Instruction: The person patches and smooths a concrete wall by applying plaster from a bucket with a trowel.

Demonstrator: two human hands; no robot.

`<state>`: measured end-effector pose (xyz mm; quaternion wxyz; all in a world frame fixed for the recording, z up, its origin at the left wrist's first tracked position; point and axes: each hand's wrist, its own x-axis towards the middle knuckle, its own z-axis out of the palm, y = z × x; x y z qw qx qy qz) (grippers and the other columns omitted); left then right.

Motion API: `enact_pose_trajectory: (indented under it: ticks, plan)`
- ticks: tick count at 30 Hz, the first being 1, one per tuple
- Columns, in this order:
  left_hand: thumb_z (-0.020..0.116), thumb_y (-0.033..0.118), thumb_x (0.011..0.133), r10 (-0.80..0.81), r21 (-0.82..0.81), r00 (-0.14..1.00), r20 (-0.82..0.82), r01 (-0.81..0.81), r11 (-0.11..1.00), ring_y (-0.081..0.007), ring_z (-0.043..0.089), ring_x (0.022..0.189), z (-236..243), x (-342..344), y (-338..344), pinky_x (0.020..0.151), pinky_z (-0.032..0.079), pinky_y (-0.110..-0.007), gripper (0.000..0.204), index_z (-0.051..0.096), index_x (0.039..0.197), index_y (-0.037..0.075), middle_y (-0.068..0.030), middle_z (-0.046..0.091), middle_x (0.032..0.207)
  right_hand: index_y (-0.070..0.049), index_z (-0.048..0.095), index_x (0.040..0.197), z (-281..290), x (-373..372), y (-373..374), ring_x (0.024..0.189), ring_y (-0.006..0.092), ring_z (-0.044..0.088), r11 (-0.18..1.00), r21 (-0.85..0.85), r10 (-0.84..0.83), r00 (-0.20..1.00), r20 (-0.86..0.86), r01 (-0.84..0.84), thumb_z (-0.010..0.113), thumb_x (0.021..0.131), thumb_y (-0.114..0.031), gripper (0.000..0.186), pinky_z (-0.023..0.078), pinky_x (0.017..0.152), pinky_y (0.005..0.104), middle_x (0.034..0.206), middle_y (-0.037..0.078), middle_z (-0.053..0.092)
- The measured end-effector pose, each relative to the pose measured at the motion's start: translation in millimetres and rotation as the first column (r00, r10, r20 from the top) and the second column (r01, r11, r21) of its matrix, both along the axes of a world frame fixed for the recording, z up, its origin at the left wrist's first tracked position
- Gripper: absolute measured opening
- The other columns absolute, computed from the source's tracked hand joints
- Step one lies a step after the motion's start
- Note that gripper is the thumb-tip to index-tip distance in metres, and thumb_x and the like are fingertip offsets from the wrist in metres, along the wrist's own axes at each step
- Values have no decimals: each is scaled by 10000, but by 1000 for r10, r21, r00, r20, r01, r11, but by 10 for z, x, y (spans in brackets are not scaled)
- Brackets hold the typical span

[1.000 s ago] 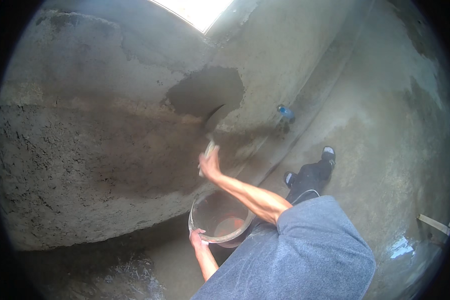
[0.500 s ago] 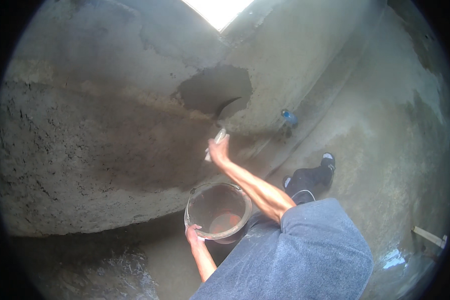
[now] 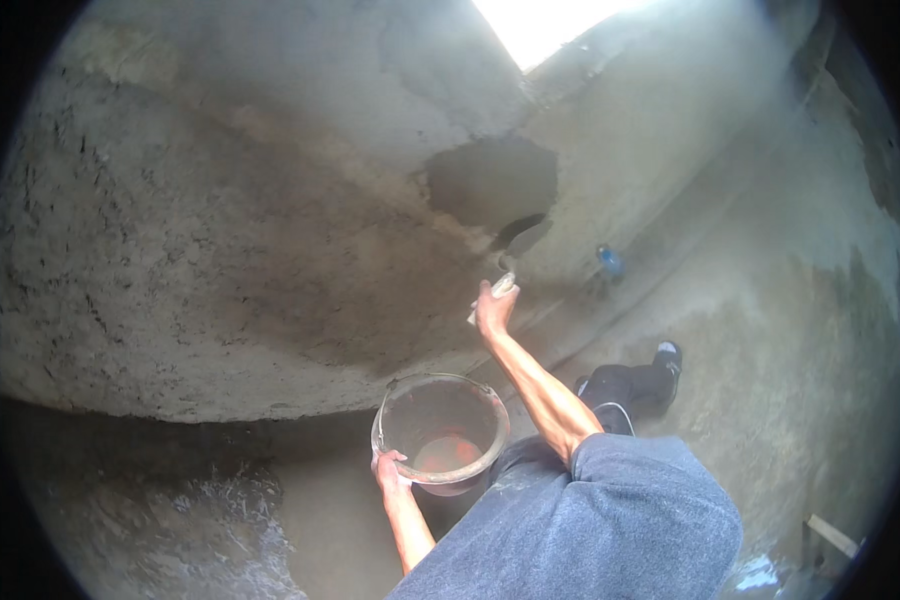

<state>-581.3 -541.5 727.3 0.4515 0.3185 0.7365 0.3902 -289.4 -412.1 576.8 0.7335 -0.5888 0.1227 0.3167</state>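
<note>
My right hand [image 3: 493, 308] is closed around the pale, wrapped-looking handle of a sickle [image 3: 519, 230]. The sickle's dark curved blade points away from me, in front of a smooth dark patch [image 3: 490, 180] on the grey concrete-like surface. Lower down, my left hand [image 3: 388, 468] grips the near-left rim of a bucket [image 3: 483, 462]. This bucket has a thin wire handle and is tilted, its mouth facing up toward me. Reddish-brown colour shows at its bottom; whether anything lies there I cannot tell.
A rough grey sloping surface [image 3: 170, 280] fills the left and ends in a lower edge above a darker floor [image 3: 320, 520]. A small blue bottle-like item [image 3: 610, 262] lies right of the sickle. At lower right is a pale wooden strip [image 3: 833, 536]. The air looks hazy.
The view has swung, so the wall patch and bright opening sit farther right. My right hand and the sickle also appear farther right, still close to the patch. My left hand keeps hold of the bucket.
</note>
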Motion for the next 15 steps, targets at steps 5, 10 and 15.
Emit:
enact_pose_trajectory:
  ticks: [5,10,15]
  plan:
    - [478,-86,495,54,41,999,-1,-54,998,-328,487,1113,-6,-211,-88,973,395,-409,757,476,1250,-19,-150,519,1173,27,336,1121,596,-90,207,504,222,575,983,182,-10,990,141,-16,585,859,-131,394,474,465,358,740,151,547]
    - [485,-74,493,56,39,998,30,-57,998,-334,467,1128,103,-72,-124,989,373,-421,774,461,1264,-18,-156,508,1178,7,283,1167,1565,-142,-145,598,271,615,967,177,95,901,424,-185,572,903,-145,420,467,468,398,761,217,582]
    - [483,-72,492,43,28,998,-50,-41,999,-339,452,1144,49,-74,-96,1005,355,-433,785,450,1275,-22,-156,495,1199,-45,337,1149,1724,-196,-251,722,311,647,909,261,178,868,463,-325,602,896,-146,379,491,623,430,812,215,615]
